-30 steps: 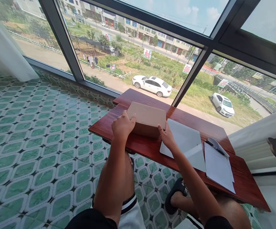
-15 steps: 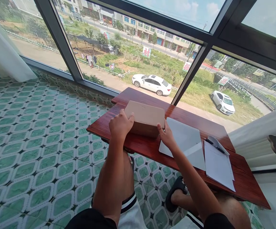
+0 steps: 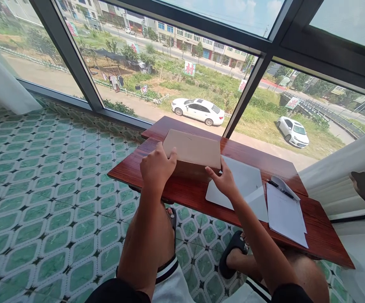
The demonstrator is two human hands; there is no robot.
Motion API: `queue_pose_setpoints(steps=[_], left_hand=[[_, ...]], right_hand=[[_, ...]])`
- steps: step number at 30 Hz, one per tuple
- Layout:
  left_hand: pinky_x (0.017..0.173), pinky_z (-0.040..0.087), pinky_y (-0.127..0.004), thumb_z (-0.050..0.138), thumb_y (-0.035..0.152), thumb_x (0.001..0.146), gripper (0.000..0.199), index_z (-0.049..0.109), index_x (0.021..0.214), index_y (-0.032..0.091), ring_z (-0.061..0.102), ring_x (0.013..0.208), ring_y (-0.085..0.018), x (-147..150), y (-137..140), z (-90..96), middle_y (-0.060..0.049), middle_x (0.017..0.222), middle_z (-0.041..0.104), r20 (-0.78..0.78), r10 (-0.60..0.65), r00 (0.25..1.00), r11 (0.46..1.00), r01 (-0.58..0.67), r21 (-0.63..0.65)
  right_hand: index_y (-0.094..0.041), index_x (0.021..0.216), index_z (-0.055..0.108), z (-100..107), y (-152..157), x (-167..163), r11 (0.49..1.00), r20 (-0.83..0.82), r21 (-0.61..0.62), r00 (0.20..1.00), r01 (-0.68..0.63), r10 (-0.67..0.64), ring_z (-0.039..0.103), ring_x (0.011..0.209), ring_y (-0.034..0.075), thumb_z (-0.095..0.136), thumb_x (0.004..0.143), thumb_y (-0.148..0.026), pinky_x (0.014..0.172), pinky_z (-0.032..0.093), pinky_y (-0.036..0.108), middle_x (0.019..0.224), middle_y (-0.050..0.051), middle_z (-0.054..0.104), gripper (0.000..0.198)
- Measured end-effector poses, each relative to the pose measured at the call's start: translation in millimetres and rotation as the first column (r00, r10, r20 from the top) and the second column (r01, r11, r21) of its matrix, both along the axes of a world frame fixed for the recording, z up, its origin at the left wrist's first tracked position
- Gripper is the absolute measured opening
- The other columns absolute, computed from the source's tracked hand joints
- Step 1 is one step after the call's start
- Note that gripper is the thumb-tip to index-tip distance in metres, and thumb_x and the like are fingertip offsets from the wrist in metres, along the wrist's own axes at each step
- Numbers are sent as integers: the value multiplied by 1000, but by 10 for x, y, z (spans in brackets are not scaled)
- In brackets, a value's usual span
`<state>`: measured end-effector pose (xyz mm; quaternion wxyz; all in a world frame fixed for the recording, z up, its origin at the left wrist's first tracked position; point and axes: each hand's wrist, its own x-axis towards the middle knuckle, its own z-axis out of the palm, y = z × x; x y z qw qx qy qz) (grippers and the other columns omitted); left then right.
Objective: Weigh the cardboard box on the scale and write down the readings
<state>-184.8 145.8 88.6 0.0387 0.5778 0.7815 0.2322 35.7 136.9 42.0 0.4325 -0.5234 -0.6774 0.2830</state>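
A plain brown cardboard box (image 3: 193,147) is between my two hands over the left part of the dark red wooden table (image 3: 128,166). My left hand (image 3: 158,164) grips its left end, with the thumb near the top edge and the other fingers mostly hidden behind. At the near right corner, my right hand (image 3: 223,179) holds the box with the thumb on the front and fingers along the right side. The lid looks closed, and the contents cannot be seen. Just right of the box lies a flat silver closed laptop (image 3: 243,181), partly covered by my right hand.
White papers (image 3: 286,214) with a dark pen (image 3: 280,188) lie on the right of the table. Beyond the table stands a large window with a dark frame (image 3: 259,75). White curtains (image 3: 5,80) hang at both sides. My legs are below the table's near edge.
The box has shifted slightly to the right relative to the table and looks a little higher, both hands moving with it. The whole view has drifted slightly.
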Motion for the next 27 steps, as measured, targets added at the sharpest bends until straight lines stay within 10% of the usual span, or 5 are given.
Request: queue_pose_setpoints(steps=[27], left_hand=[[89,47,-49,33,53,93,61,45,145,23,66,105,-40,937,-260,91,-17,115,71,79,-277,958,961,274,47]], right_hand=[[-18,155,37,-111,-536,1186,981,-160,3,968,195,-192,58,124,29,71,82,-55,98,58,40,139,11,57,89]])
